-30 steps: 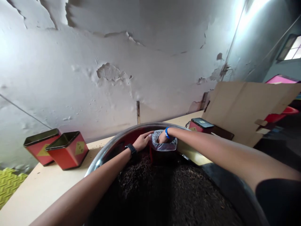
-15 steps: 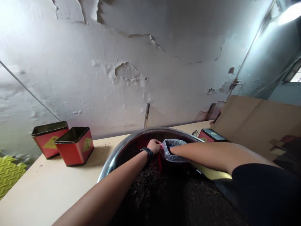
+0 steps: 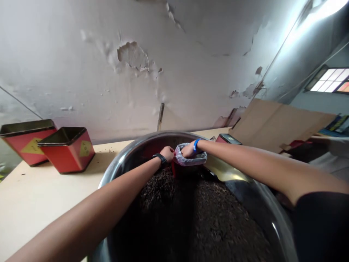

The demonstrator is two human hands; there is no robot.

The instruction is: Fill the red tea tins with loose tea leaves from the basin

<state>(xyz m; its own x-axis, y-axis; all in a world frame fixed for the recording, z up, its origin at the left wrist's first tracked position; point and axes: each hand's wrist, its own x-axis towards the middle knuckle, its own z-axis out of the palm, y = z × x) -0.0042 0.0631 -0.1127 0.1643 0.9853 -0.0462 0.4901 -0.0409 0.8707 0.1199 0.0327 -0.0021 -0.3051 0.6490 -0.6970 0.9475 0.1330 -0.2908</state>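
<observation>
A big steel basin (image 3: 122, 162) in front of me is heaped with dark loose tea leaves (image 3: 196, 207). At its far side stands a red tin (image 3: 172, 170) lined with a clear plastic bag (image 3: 191, 159). My left hand (image 3: 167, 153), with a black watch at the wrist, is closed on the left edge of the bag and tin. My right hand (image 3: 188, 150), with a blue wristband, reaches into the bag's mouth; its fingers are hidden inside.
Two open red square tins (image 3: 67, 149) (image 3: 25, 140) stand at the left on the pale table (image 3: 40, 189). Another red tin with a dark lid (image 3: 227, 139) sits behind the basin. A cardboard sheet (image 3: 275, 123) leans at the right against the peeling wall (image 3: 131, 72).
The view swung and dropped. My right hand had gone deep into the bag and now shows at its mouth again; my left hand stays at the bag's left edge.
</observation>
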